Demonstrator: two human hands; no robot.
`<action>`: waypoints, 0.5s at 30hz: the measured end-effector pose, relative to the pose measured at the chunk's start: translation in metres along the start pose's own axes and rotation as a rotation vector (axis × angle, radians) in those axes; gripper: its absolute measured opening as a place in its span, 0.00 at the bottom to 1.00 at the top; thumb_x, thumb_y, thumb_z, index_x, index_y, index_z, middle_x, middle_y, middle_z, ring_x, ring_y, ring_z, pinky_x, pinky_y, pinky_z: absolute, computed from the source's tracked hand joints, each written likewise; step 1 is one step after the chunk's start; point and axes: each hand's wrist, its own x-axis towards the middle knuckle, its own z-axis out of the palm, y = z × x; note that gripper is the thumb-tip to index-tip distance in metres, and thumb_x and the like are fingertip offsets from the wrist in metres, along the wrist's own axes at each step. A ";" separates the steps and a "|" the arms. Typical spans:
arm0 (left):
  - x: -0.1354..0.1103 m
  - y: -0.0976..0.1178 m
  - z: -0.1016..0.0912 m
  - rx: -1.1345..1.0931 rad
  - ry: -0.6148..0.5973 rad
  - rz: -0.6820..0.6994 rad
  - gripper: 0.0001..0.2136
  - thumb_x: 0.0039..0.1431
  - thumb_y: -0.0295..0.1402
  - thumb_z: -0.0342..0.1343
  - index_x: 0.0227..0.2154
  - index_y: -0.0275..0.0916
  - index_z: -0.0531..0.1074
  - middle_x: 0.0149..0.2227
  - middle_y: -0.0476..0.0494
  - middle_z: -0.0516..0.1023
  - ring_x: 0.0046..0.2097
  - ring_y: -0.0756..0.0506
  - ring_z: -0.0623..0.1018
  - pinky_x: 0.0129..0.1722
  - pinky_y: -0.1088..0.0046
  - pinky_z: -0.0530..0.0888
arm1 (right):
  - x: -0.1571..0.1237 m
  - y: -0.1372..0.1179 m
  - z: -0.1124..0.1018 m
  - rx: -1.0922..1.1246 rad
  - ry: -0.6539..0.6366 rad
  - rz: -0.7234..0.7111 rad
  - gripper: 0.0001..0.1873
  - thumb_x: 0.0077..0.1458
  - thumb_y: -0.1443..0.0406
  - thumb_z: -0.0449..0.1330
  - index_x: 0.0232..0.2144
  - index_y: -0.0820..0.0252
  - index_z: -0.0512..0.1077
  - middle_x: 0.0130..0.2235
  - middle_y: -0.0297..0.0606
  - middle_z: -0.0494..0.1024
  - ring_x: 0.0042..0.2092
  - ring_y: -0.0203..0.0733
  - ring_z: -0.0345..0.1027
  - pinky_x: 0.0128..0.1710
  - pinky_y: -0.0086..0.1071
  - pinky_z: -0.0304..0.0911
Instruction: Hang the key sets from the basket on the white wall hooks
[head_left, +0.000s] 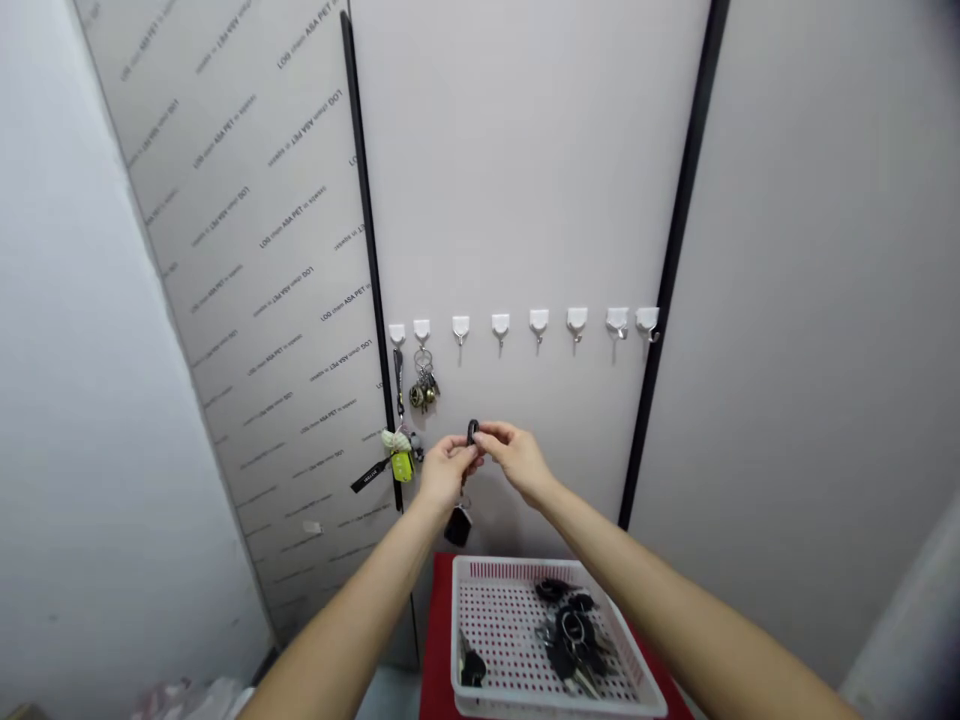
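My left hand (448, 470) and my right hand (517, 458) meet in front of the white wall, both pinching a small black keychain loop (472, 432). A black key fob (458, 525) dangles from it below my left hand. Above them runs a row of several white adhesive hooks (500, 324). The first hook carries a black strap with a yellow-green charm (402, 464). The second hook carries a ring with brass-coloured bells (424, 388). The other hooks are bare.
A white perforated plastic basket (495, 640) sits on a red surface (439, 650) below my hands, holding several black keys and fobs (574, 640). A film-covered panel (255, 280) leans at the left. Black vertical strips (675, 250) frame the wall panel.
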 end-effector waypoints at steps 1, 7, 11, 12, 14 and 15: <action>0.005 0.008 -0.001 0.008 -0.015 0.010 0.07 0.37 0.28 0.53 0.23 0.33 0.62 0.16 0.51 0.67 0.19 0.57 0.66 0.20 0.82 0.60 | 0.005 -0.005 0.003 0.010 -0.005 0.003 0.10 0.34 0.64 0.54 0.23 0.65 0.65 0.18 0.29 0.67 0.21 0.28 0.59 0.25 0.26 0.57; 0.038 0.056 0.012 0.012 -0.054 0.105 0.03 0.41 0.26 0.50 0.22 0.32 0.63 0.16 0.51 0.67 0.18 0.56 0.66 0.21 0.81 0.62 | 0.045 -0.043 0.015 0.134 0.034 -0.098 0.06 0.35 0.65 0.54 0.19 0.64 0.62 0.14 0.26 0.64 0.16 0.27 0.57 0.18 0.24 0.56; 0.061 0.077 0.023 0.017 0.013 0.200 0.03 0.43 0.27 0.49 0.23 0.34 0.62 0.14 0.54 0.63 0.16 0.57 0.64 0.17 0.82 0.60 | 0.074 -0.064 0.023 0.110 0.118 -0.169 0.05 0.37 0.65 0.53 0.19 0.63 0.62 0.13 0.26 0.62 0.14 0.27 0.55 0.13 0.23 0.54; 0.067 0.079 0.024 0.026 0.029 0.213 0.03 0.43 0.28 0.48 0.23 0.34 0.61 0.13 0.54 0.62 0.15 0.57 0.63 0.16 0.83 0.59 | 0.080 -0.066 0.024 0.087 0.133 -0.173 0.05 0.37 0.65 0.53 0.19 0.63 0.62 0.12 0.26 0.62 0.13 0.27 0.55 0.13 0.23 0.53; 0.078 0.080 0.026 0.024 0.064 0.226 0.03 0.43 0.28 0.48 0.22 0.34 0.61 0.12 0.55 0.61 0.14 0.57 0.62 0.15 0.83 0.58 | 0.090 -0.066 0.027 0.024 0.169 -0.162 0.06 0.38 0.64 0.52 0.19 0.63 0.63 0.12 0.27 0.62 0.13 0.28 0.55 0.12 0.23 0.53; 0.082 0.078 0.026 0.013 0.083 0.229 0.03 0.43 0.28 0.48 0.22 0.34 0.61 0.13 0.55 0.61 0.14 0.57 0.62 0.16 0.83 0.59 | 0.095 -0.064 0.027 -0.012 0.186 -0.154 0.06 0.38 0.64 0.52 0.18 0.63 0.63 0.12 0.27 0.62 0.13 0.28 0.55 0.13 0.23 0.54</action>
